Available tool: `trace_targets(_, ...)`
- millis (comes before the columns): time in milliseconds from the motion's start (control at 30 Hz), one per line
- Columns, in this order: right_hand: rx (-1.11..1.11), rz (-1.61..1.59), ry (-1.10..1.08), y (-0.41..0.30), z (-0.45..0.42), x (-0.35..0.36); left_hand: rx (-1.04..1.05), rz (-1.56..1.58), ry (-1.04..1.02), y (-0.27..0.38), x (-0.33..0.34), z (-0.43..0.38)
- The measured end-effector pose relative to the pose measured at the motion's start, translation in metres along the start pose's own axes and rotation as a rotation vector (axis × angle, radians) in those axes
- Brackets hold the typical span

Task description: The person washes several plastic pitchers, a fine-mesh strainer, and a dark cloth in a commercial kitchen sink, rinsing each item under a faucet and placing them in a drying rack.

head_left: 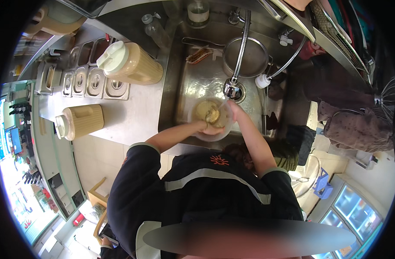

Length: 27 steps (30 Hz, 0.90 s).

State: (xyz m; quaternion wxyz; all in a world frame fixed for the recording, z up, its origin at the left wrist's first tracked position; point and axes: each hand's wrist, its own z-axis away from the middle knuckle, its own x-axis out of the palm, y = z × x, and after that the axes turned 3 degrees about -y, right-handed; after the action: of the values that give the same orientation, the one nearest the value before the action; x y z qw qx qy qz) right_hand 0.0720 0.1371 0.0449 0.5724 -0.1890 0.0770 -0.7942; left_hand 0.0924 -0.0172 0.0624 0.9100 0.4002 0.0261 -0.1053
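Observation:
A round translucent plastic tub (197, 134) is held over the near part of the stainless steel sink (197, 81). My right hand (237, 111) grips its rim on the right side. Inside the tub's outline, my left hand (213, 129) is blurred, so its exact grasp is unclear. Just beyond those fingers is a yellowish, rough-looking clump (213, 115), perhaps a scourer; a pale, cloudy layer surrounds it. Above the drain, the chrome faucet head (232, 88) hangs close to the tub's far rim.
A round metal pan (246, 58) and a brown-bristled brush (199, 55) lie in the sink. Two pale-lidded pitchers (136, 64) (84, 121) stand on the left counter beside lidded steel pans (95, 82). A white-ended hose (262, 81) hangs at right. Another person's hand (106, 241) shows lower left.

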Motion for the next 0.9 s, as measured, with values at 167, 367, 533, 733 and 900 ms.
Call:
trace_targets(167,0.079,-0.311,-0.001,0.06,0.014,-0.02,-0.127,-0.236,0.106,-0.035,-0.034,-0.052)
trace_targets(367,-0.322,-0.639,-0.083,0.083,0.097,-0.002,-0.127,0.311,0.196,-0.078,-0.044,-0.076)
trace_targets(533,-0.341,-0.904,-0.206,0.09,0.075,-0.026,0.369,1.622,0.191,-0.017,-0.027,-0.101)
trace_targets(733,-0.476,-0.901,-0.1,0.1,0.061,-0.024,0.996,2.128,0.014,0.032,-0.036,-0.056)
trace_targets(900,-0.659,-0.542,0.114,0.092,0.073,0.006,0.854,1.993,0.356,-0.001,-0.048,-0.022)
